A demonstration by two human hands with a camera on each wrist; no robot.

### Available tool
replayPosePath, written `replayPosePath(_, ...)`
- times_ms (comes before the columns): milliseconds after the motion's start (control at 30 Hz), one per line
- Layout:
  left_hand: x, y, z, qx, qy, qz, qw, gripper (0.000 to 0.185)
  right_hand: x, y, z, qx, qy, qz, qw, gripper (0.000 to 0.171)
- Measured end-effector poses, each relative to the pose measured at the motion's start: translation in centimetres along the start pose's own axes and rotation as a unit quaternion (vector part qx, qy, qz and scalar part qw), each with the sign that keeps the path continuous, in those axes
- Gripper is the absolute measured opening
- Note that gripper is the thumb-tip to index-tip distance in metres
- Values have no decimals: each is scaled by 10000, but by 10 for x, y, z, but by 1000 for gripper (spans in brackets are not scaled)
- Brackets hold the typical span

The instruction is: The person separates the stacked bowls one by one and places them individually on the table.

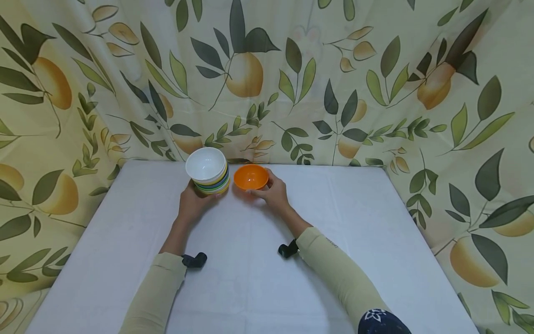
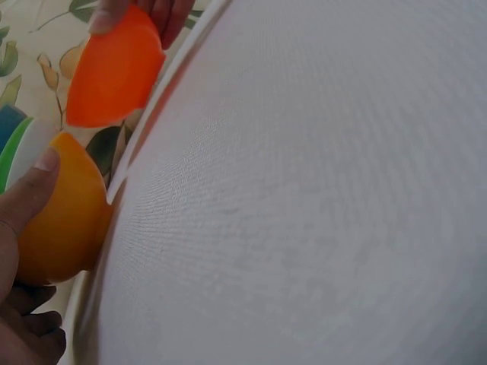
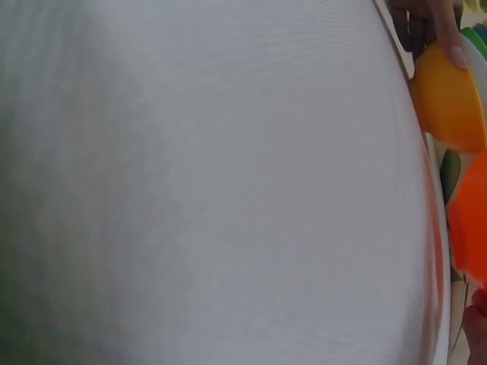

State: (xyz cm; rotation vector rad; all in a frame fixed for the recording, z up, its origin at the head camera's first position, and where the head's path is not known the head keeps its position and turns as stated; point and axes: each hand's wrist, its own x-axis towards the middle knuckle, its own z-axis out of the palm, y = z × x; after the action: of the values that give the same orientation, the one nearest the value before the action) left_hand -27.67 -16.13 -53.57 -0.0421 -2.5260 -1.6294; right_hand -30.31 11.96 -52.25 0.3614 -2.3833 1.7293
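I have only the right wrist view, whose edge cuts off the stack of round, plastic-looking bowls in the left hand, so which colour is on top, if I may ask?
Observer: The head view shows a glossy white round bowl topping the stack.
Operator: Thank you; does the round, plastic-looking orange bowl touch that stack?
Observer: No, the head view shows a narrow gap between them.
Operator: And where is the thumb of the right hand, please?
Observer: In the head view, it is at the near side of the orange bowl's rim.
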Motion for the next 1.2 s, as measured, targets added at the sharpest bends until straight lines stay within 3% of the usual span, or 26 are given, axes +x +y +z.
replayPosePath(367,0,-2,0,9,-23,19,10000,105,-3,5,-2,-192,-168,342,9991,79)
replayPosePath(1200,-1,1,3,-63,55,18,10000,104,-4,1,-7,-340,-575,459,9967,80)
